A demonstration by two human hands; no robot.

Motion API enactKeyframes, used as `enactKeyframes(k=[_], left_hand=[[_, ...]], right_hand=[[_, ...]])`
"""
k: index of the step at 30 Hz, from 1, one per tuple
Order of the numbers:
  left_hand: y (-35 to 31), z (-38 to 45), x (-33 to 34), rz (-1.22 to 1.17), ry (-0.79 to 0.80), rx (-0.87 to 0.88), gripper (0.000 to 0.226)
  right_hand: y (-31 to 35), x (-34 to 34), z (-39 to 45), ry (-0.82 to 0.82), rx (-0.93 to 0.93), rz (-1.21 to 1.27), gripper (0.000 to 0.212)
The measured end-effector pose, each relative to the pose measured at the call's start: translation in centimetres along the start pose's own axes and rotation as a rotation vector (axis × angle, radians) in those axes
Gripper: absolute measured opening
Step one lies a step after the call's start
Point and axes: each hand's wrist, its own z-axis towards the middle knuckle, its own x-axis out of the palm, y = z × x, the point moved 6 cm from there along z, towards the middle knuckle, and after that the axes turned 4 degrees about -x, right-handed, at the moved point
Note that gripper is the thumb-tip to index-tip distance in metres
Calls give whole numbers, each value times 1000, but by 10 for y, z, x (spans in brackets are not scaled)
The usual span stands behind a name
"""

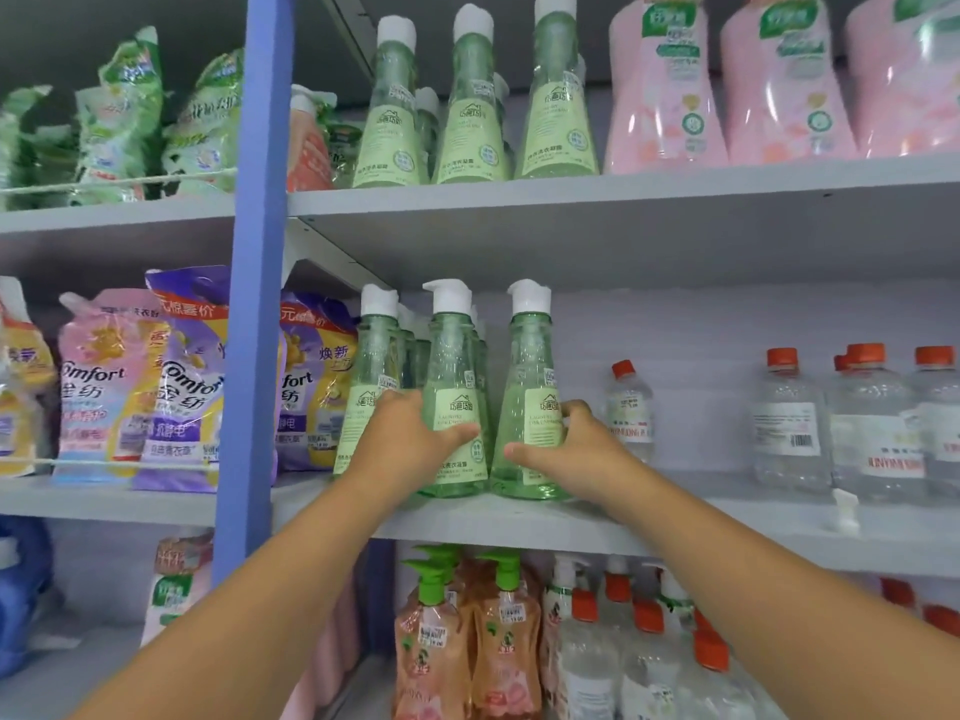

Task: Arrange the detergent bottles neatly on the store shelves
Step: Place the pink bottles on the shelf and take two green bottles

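Observation:
Green cone-shaped detergent bottles with white pump caps stand in a row at the front of the middle shelf [675,532]. My left hand [410,439] grips the middle bottle [454,356], thumb across its front, fingers wrapped round its left side. My right hand [576,449] grips the right bottle [527,366], fingers curled round its right side and thumb on its lower front. A third green bottle [371,356] stands at the left, with more behind it. Both held bottles stand upright on the shelf.
Clear bottles with orange caps [789,423] fill the right of this shelf. Above stand more green bottles [470,106] and pink ones [665,85]. Softener pouches [171,387] lie left of the blue upright [254,304]. Orange pump bottles [501,641] stand below.

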Motion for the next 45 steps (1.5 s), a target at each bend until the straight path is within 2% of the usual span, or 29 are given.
enactKeyframes(k=[3, 7, 9, 13, 22, 24, 27, 30, 33, 36, 40, 45], left_hand=[[0, 7, 3, 51, 37, 24, 94], [1, 8, 10, -65, 113, 1, 81], [1, 7, 10, -112, 83, -4, 76], [2, 2, 8, -125, -23, 1, 97], [10, 6, 16, -218, -5, 54, 71], [11, 6, 19, -226, -9, 66, 67], [13, 6, 21, -255, -11, 60, 59], [14, 6, 21, -272, -19, 47, 48], [15, 6, 21, -272, -19, 54, 47], [15, 7, 23, -270, -12, 65, 45], [14, 6, 23, -269, -13, 64, 45], [12, 3, 21, -260, -12, 50, 66]], right_hand=[[-5, -2, 1, -12, 22, 18, 92], [-5, 2, 0, 51, 63, 105, 76], [-3, 5, 1, 61, 48, 113, 66], [-4, 4, 3, 16, 24, 88, 60], [-2, 3, 3, -56, -28, -78, 82], [-1, 6, 3, -10, -32, -78, 80], [-6, 5, 2, 36, 19, 48, 69], [-3, 2, 1, -25, -7, -89, 72], [3, 6, 1, -93, -61, -248, 77], [3, 6, 1, -74, -83, -291, 84], [-2, 7, 0, 16, -60, -218, 89], [-3, 6, 2, 26, -70, -172, 86]])
